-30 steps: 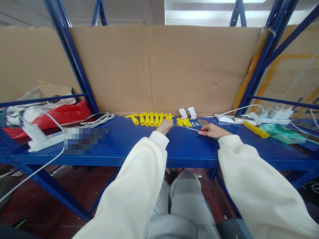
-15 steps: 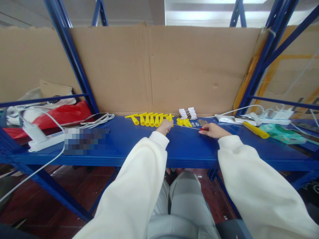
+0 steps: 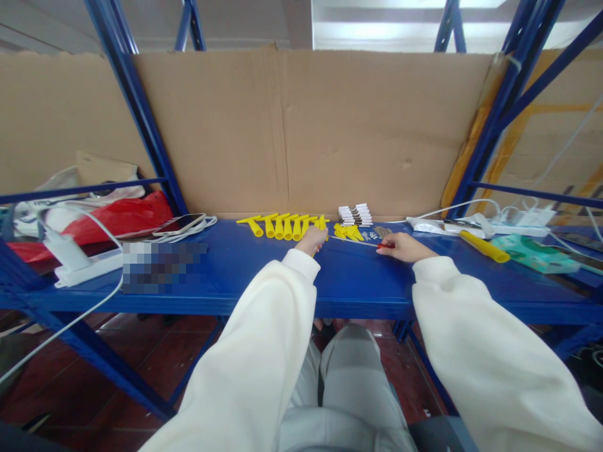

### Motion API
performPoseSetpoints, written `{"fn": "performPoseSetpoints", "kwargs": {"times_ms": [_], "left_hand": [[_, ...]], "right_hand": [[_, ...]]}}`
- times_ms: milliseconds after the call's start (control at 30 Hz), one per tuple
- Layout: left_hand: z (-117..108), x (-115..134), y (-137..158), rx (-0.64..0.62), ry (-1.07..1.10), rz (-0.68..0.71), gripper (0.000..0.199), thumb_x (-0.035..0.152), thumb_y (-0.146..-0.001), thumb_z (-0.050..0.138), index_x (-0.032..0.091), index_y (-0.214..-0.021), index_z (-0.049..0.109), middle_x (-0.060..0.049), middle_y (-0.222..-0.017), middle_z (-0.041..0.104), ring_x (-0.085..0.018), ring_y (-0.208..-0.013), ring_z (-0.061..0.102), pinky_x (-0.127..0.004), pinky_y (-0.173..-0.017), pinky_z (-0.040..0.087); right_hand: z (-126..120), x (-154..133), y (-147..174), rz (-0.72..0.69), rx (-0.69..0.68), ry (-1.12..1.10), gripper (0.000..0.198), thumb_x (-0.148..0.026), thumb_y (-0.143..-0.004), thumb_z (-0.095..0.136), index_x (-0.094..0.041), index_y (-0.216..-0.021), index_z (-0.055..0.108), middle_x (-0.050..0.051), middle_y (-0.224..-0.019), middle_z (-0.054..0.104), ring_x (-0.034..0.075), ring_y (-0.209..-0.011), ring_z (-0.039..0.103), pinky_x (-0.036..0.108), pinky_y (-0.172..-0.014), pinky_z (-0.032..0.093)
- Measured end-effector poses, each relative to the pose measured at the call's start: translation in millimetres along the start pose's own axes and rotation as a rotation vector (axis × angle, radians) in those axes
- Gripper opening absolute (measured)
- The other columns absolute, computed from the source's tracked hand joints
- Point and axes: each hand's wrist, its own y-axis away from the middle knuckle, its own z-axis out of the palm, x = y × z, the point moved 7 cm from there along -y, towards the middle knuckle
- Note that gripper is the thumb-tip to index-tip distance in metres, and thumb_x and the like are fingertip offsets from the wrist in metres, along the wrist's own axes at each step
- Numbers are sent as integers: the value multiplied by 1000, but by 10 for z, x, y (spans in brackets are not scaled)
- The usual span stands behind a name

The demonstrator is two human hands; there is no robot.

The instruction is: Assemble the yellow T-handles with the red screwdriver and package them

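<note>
My left hand (image 3: 315, 240) is closed around a yellow plastic piece (image 3: 322, 222), whose upper end sticks out above the fingers. My right hand (image 3: 400, 246) pinches the red handle of a screwdriver (image 3: 353, 241). Its long thin metal shaft points left towards the piece in my left hand; the fingers hide where the tip ends. Left of my left hand, several yellow funnel-shaped pieces (image 3: 279, 228) lie in a row. Between and behind my hands are small flat yellow parts (image 3: 347, 232), a stack of white pieces with dark ends (image 3: 355, 214) and small metal pins (image 3: 384, 231).
A cardboard sheet (image 3: 330, 132) stands along the back of the blue table (image 3: 264, 276). To the right are a yellow tube (image 3: 485, 246), a green packet (image 3: 532, 252) and a power strip (image 3: 513, 230). Cables, a phone (image 3: 179, 223) and a red bag (image 3: 122, 216) lie left.
The fingers of my right hand have shifted slightly on the screwdriver, and more of its red handle shows. My left hand has stayed in place.
</note>
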Motion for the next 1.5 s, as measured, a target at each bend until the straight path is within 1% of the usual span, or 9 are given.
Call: {"fn": "performPoseSetpoints", "kwargs": {"times_ms": [133, 200, 333, 433, 700, 1000, 1200, 1333, 1500], "left_hand": [[-1, -1, -12, 10, -21, 4, 26, 30, -98, 53, 9, -94, 69, 0, -57, 55, -8, -40, 41, -20, -43, 32], [1, -3, -18, 11, -26, 4, 27, 31, -98, 53, 9, -95, 69, 0, -58, 57, -8, -41, 42, -20, -43, 32], [9, -2, -33, 2, -39, 14, 28, 31, -99, 52, 9, -97, 69, -1, -59, 57, -8, -42, 42, -20, -43, 32], [13, -4, -44, -1, -47, 14, 28, 31, -99, 52, 8, -98, 69, -1, -59, 57, -8, -42, 42, -20, -42, 32], [22, -22, -86, 2, -65, 15, 31, 32, -98, 53, 6, -102, 70, -4, -65, 64, -10, -45, 49, -22, -45, 35], [12, -15, -70, -2, -53, 14, 29, 30, -99, 52, 7, -99, 69, -2, -60, 59, -9, -42, 45, -21, -43, 34], [6, -6, -41, 5, -33, 13, 27, 30, -98, 53, 8, -97, 69, 0, -56, 55, -9, -40, 42, -21, -42, 32], [6, -12, -53, 13, -38, 17, 26, 30, -97, 54, 8, -93, 69, -2, -56, 56, -10, -43, 47, -21, -43, 33], [13, -18, -64, 13, -37, 15, 26, 31, -98, 54, 10, -90, 68, 0, -53, 53, -10, -42, 45, -20, -42, 32]], "right_hand": [[15, -11, -4, -13, -14, -42, 39, -56, -83, 57, -21, -70, 67, 5, -64, 68, 21, -66, 63, 31, -60, 46], [33, -12, -12, -14, -18, -69, 36, -55, -80, 60, -21, -70, 66, 5, -65, 68, 21, -67, 63, 31, -61, 47], [30, 23, -29, 32, 36, -75, 23, -39, -69, 74, -22, -74, 60, 3, -70, 69, 21, -68, 63, 30, -61, 47], [6, 26, -25, 44, 69, -29, 19, -34, -70, 73, -22, -73, 58, 2, -69, 67, 19, -66, 61, 29, -60, 45], [-23, -64, 21, 42, 12, 72, 16, -35, -78, 66, -22, -71, 61, 4, -70, 68, 20, -67, 62, 30, -62, 44], [32, -82, 10, 16, -58, 43, 19, -39, -81, 63, -21, -74, 64, 6, -74, 70, 22, -71, 64, 31, -66, 47], [20, -17, -9, -3, 28, -40, 27, -44, -71, 73, -22, -76, 57, 2, -72, 66, 20, -69, 61, 30, -65, 47], [2, -33, 2, 0, 30, -21, 23, -39, -73, 70, -23, -71, 53, 2, -69, 64, 19, -66, 59, 30, -63, 45], [-2, -70, 9, 3, 3, 10, 19, -37, -76, 66, -22, -71, 57, 3, -68, 65, 20, -67, 60, 31, -64, 45]]}}
